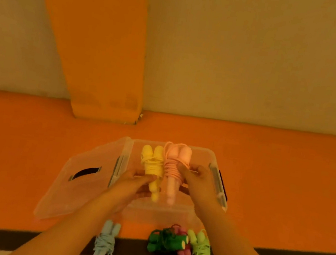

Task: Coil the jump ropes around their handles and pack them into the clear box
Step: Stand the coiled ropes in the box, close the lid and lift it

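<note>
Left hand (133, 184) pinches the yellow coiled jump rope (153, 165), right hand (195, 178) the pink coiled jump rope (173, 165), over the clear plastic box (161, 217); loose wraps could unravel on release.

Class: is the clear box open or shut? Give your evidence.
Open. The lid rests left of the box, leaving its top uncovered.

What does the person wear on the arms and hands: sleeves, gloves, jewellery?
Nothing worn shows. Left forearm and right forearm are bare to the frame edge, no sleeves. Left hand and right hand show no gloves, rings or watch that I can see.
</note>
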The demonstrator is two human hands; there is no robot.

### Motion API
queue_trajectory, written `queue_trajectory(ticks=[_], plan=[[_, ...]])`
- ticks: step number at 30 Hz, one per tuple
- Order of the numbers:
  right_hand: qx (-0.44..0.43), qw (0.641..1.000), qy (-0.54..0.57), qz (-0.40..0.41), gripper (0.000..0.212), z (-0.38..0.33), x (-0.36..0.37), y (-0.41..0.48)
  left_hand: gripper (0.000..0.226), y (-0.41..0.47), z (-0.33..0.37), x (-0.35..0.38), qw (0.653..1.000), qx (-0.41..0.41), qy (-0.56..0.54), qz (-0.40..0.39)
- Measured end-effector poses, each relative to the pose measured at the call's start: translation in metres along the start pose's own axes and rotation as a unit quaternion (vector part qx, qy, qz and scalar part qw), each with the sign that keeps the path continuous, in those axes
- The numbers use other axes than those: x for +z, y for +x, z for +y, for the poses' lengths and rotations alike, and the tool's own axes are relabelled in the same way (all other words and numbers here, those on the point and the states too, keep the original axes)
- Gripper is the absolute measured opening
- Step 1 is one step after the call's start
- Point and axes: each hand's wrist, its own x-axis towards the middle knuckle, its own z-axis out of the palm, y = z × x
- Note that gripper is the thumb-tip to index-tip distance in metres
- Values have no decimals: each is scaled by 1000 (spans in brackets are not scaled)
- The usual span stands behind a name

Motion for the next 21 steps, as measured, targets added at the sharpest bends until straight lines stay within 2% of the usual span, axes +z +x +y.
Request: queue_trajectory(ticks=[3, 6, 9, 11, 15, 18, 21], plan=[[40, 998, 40, 25, 32, 32, 1, 47, 28, 53, -9, -5, 999, -10, 12, 44], [74, 997, 19, 19, 25, 66, -4, 87, 12, 96, -31, -16, 997, -15, 48, 60], [125, 992, -10, -5, 18, 97, -12, 118, 27, 129, -54, -24, 993, -57, 82, 57], [163, 986, -18, -19, 18, 118, -11, 132, 27, 147, -67, -27, 989, -86, 101, 67], [198, 976, -73, -46, 14, 149, 6, 160, 25, 179, -82, -25, 981, -147, 69, 102], [212, 964, -155, -50, 18, 164, 15, 178, 38, 196, -90, -31, 973, -190, 54, 122], [236, 950, -198, -53, 27, 173, 17, 188, 49, 214, -98, -38, 957, -222, 93, 161]])
